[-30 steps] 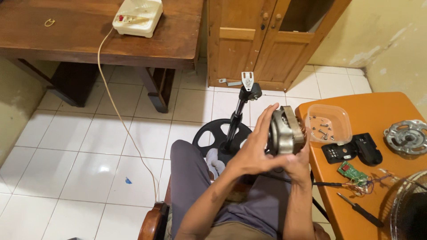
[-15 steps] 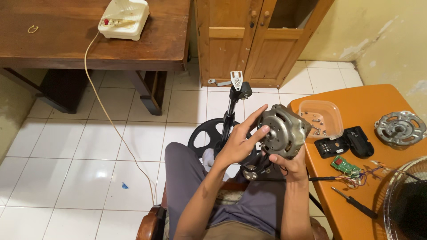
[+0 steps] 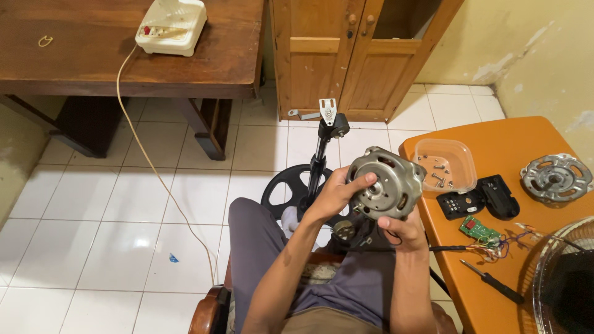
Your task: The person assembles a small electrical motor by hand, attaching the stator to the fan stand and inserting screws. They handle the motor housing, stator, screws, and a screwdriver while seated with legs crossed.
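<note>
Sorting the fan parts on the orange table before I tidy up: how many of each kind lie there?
Clear plastic tub: 1
Black plastic covers: 2
Green circuit board: 1
Metal motor cover: 1
Screwdriver: 1
Fan guard: 1
Total: 7

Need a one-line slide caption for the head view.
Seated person's left hand and right hand hold a grey fan motor beside an orange table.

Fan grille [image 3: 566, 278] cut by edge
</note>
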